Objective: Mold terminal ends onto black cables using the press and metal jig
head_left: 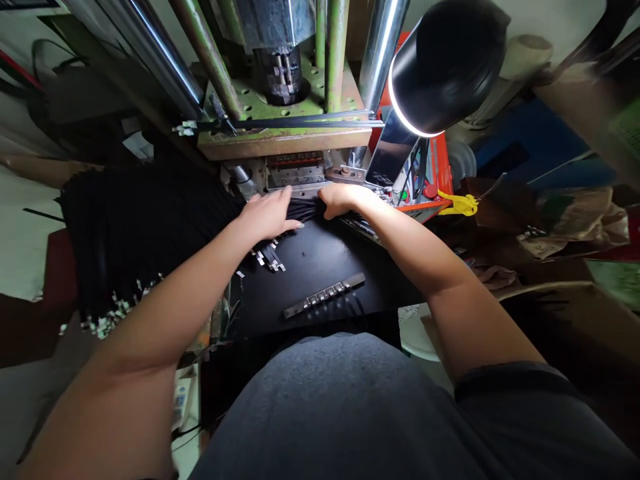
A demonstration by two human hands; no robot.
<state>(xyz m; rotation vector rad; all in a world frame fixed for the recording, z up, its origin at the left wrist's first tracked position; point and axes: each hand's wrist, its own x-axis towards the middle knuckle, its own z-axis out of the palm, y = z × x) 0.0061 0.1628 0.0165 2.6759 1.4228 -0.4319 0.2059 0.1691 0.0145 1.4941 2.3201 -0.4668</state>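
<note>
While the left grip lies open and the right grip curls over black strips, a slip could catch fingers under the die.

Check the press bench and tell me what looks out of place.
Loose metal pieces lie jumbled on the black bench top beside the left hand, odd next to the neat row seated in the metal bar.
</note>
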